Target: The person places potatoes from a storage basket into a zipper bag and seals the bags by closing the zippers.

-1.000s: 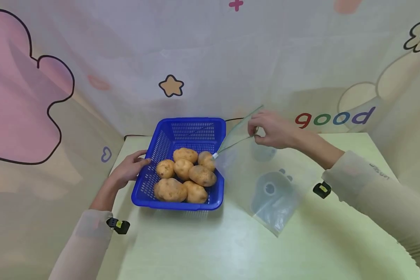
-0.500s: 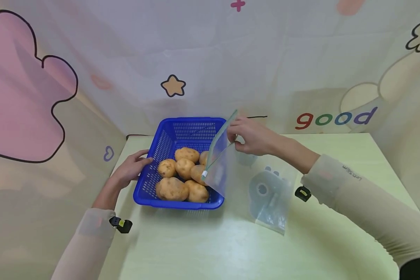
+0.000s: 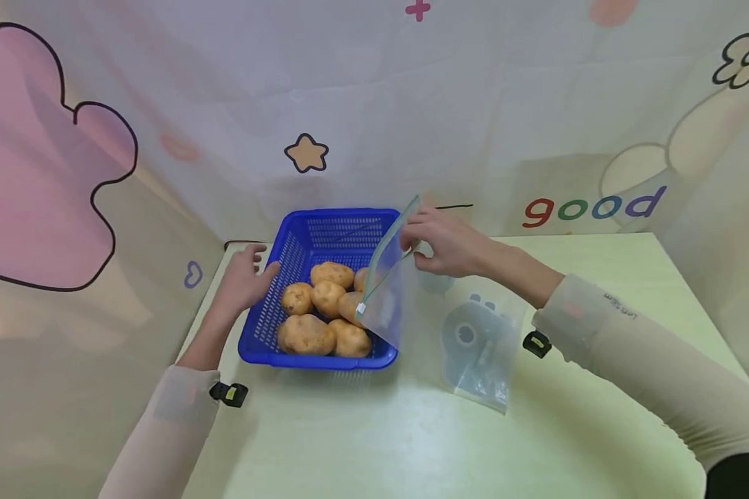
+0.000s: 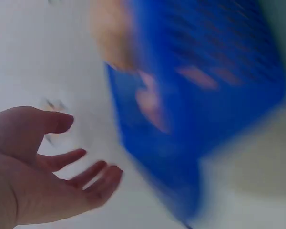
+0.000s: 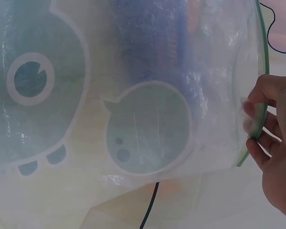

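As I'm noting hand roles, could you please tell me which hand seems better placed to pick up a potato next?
Probably the left hand: it holds nothing and is beside the blue basket of potatoes, whereas the right hand grips the translucent bag at its green edge.

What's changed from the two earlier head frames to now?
The left hand has let go of the blue basket and moved slightly forward, fingers open. The right hand has brought the clear bag leftward, its mouth now over the basket's right side, and still pinches its edge. Basket and potatoes stayed put.
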`<state>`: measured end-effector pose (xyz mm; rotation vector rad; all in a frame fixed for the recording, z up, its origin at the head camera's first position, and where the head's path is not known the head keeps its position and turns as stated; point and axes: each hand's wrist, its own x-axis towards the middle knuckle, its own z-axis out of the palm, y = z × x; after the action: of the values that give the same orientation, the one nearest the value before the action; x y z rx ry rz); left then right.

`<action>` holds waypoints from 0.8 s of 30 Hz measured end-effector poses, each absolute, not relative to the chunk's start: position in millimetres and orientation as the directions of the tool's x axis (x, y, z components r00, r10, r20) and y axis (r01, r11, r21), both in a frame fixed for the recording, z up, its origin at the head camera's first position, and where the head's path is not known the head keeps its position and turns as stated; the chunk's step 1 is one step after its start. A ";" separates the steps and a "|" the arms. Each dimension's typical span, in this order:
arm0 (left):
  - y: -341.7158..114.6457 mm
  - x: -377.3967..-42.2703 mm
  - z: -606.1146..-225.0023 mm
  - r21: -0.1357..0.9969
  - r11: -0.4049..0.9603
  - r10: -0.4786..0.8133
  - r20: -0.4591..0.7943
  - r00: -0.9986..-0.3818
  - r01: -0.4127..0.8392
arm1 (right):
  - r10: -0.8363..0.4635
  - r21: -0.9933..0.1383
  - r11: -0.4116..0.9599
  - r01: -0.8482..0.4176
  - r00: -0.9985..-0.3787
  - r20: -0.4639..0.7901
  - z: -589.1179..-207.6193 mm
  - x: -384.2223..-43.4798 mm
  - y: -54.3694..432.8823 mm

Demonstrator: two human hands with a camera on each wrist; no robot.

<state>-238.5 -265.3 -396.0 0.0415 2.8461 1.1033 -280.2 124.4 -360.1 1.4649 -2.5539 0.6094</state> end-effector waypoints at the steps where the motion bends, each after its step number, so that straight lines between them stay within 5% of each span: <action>1: -251.7 -238.5 -388.9 0.654 0.755 0.073 -0.014 -0.997 0.046 | -0.797 -0.275 0.445 -0.852 -0.517 0.313 -360.1 -280.2 125.9; 6: -178.6 -244.4 -362.9 0.657 0.726 0.256 0.018 -0.967 0.204 | -0.792 -0.249 0.468 -0.848 -0.527 0.308 -360.6 -280.1 132.5; 14: -128.8 -262.4 -367.9 0.706 0.689 0.332 -0.108 -0.937 0.163 | -0.753 -0.276 0.478 -0.834 -0.551 0.359 -364.4 -268.3 134.0; 24: -137.0 -258.7 -376.4 0.770 0.624 0.294 -0.075 -0.953 0.131 | -0.516 -0.478 0.636 -0.606 -0.794 0.320 -363.9 -234.1 185.5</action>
<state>-258.7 -137.0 -376.4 0.3514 2.6523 1.2352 -234.1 185.5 -363.9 0.9329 -2.7003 0.8746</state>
